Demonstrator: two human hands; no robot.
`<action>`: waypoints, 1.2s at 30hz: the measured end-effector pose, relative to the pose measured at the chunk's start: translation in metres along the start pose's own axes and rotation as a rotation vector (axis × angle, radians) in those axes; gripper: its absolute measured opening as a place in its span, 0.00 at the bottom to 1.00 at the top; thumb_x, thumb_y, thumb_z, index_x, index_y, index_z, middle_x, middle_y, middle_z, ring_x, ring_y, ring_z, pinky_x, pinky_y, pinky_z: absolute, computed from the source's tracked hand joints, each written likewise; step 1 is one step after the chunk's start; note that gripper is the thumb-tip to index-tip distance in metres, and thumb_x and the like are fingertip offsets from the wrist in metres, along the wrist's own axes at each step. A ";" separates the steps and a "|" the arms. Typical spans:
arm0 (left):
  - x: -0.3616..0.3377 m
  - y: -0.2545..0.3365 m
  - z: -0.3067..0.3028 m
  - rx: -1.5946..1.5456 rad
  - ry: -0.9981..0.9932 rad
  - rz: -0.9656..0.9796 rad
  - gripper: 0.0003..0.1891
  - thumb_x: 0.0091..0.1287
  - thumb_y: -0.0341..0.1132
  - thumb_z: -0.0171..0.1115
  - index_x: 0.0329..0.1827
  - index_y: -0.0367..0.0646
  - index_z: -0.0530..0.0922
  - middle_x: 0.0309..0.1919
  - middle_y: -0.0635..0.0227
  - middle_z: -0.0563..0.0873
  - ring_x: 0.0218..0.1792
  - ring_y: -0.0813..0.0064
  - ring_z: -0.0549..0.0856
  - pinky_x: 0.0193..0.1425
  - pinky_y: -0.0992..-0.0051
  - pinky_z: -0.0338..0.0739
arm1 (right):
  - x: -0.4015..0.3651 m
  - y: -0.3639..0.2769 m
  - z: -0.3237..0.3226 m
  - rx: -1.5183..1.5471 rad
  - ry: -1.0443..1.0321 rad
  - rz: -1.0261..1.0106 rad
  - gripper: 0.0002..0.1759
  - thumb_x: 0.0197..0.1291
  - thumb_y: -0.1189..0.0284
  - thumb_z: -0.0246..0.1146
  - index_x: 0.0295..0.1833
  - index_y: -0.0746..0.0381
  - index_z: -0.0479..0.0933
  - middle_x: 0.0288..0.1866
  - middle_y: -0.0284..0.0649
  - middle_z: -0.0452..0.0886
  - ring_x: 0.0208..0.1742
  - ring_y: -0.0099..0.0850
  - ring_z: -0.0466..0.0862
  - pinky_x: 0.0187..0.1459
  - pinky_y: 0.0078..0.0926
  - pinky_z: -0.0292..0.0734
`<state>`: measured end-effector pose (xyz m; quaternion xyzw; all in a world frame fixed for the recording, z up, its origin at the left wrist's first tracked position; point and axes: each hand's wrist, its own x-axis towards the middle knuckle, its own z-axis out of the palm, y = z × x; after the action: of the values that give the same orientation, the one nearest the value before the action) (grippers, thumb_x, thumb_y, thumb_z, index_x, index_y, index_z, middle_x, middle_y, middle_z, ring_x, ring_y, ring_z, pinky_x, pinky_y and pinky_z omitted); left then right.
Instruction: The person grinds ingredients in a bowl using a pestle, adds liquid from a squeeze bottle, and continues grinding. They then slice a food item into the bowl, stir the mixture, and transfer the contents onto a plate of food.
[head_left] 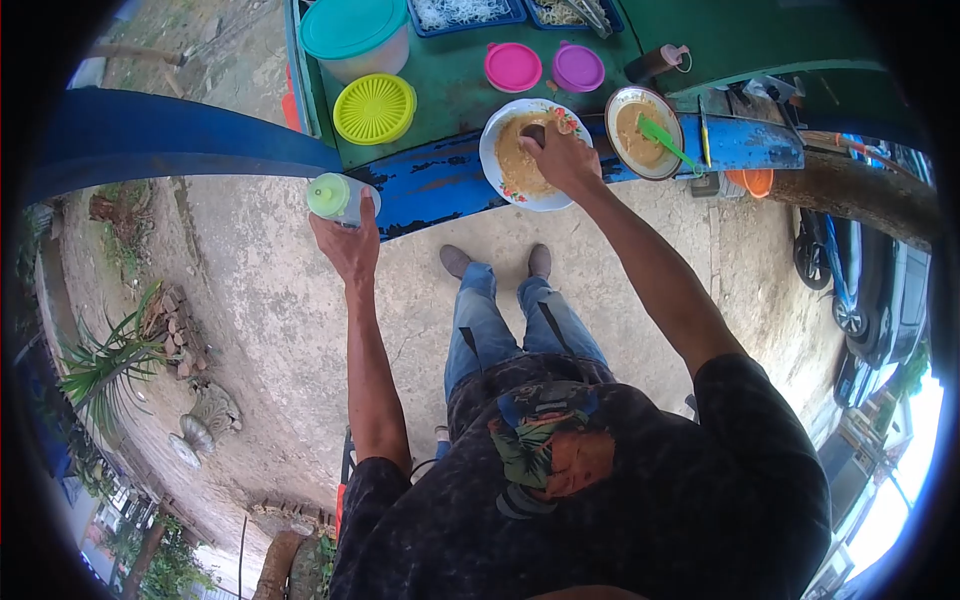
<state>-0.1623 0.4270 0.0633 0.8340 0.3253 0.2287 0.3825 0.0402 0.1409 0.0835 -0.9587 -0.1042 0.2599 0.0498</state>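
Left hand [345, 245] was closed around a clear jar [337, 198] with a green lid, held off the desk [450, 80] front. Right hand [562, 158] was curled over a dark object [535, 131], identity unclear, pressed into brown paste on the white plate [540, 203] at the desk edge. A bowl [611, 122] sat just beside.

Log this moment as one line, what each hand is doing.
left hand: holds green-lidded jar | right hand: grips dark tool in brown paste on floral plate | nearby: bowl with green spoon
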 end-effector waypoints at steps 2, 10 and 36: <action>0.004 0.007 0.004 0.007 0.016 0.012 0.30 0.69 0.44 0.76 0.67 0.34 0.76 0.59 0.50 0.82 0.60 0.54 0.84 0.63 0.56 0.80 | -0.006 -0.002 0.004 -0.019 -0.050 -0.016 0.39 0.75 0.38 0.53 0.67 0.64 0.75 0.54 0.55 0.89 0.56 0.53 0.90 0.57 0.53 0.84; -0.017 0.019 0.011 0.074 -0.116 0.055 0.35 0.66 0.54 0.77 0.62 0.33 0.74 0.53 0.51 0.80 0.55 0.48 0.84 0.57 0.52 0.79 | 0.008 0.029 0.006 0.290 -0.020 0.321 0.44 0.72 0.35 0.54 0.66 0.67 0.78 0.60 0.64 0.85 0.64 0.56 0.86 0.65 0.55 0.79; -0.090 0.017 0.035 0.174 0.189 -0.203 0.28 0.67 0.42 0.80 0.62 0.33 0.78 0.55 0.51 0.83 0.53 0.57 0.86 0.55 0.60 0.81 | -0.008 0.055 0.030 0.207 0.075 0.077 0.42 0.75 0.36 0.52 0.56 0.71 0.79 0.48 0.62 0.88 0.50 0.53 0.91 0.52 0.53 0.85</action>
<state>-0.1962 0.3368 0.0436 0.8016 0.4611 0.2371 0.2977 0.0279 0.0871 0.0529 -0.9607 -0.0378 0.2352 0.1422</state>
